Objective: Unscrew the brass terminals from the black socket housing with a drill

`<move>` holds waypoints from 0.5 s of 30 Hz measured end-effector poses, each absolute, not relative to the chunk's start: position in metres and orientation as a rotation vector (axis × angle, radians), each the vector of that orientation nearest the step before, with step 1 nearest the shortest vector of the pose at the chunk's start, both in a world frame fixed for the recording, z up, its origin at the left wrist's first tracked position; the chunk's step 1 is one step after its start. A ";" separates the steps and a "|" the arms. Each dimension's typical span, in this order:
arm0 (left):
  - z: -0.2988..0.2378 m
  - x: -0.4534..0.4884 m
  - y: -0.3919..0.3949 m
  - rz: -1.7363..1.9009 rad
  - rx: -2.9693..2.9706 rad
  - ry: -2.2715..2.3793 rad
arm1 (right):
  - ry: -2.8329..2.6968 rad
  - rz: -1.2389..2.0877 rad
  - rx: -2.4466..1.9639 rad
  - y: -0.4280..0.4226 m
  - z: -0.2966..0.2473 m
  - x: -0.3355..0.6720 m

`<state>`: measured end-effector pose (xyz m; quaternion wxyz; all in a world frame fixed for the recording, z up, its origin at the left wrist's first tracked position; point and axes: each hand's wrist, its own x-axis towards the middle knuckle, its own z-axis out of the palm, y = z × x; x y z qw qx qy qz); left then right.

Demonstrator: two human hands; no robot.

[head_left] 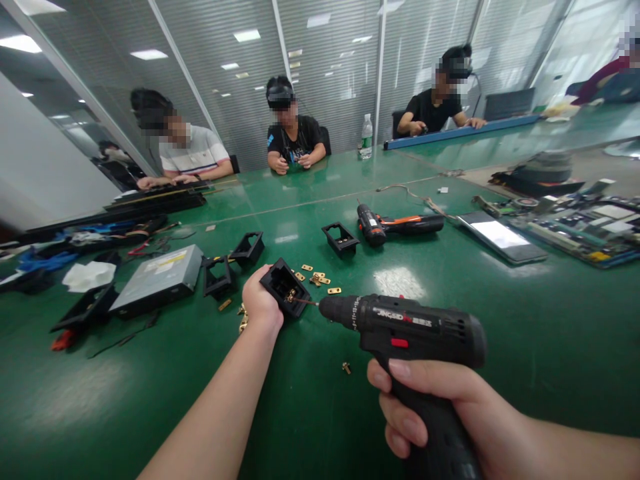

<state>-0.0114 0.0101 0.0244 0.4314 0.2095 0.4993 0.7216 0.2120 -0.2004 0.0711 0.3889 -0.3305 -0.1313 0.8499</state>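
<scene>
Your left hand [262, 301] is clasped around the black plastic housing [274, 277], left of the cordless drill [420, 327] that your right hand [473, 397] grips by its handle. The drill's long axis points left, its bit [309, 303] reaching into the housing's cavity, near a brass fitting [291, 295]; contact is unclear. Your left hand is nearer the tip.

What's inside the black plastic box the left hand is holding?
A small brass-coloured metal piece shows inside the black rectangular plastic box in the left hand. A thin metal bit points toward it. The box's own sides cover part of the bottom, so I can't see everything there.
</scene>
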 end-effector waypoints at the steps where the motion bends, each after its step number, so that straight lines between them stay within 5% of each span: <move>1: 0.024 -0.011 0.010 1.802 0.536 1.243 | -0.333 2.160 -0.835 -0.200 0.071 0.212; 15: 0.028 -0.010 0.010 1.806 0.471 1.230 | -0.318 2.141 -0.787 -0.195 0.069 0.211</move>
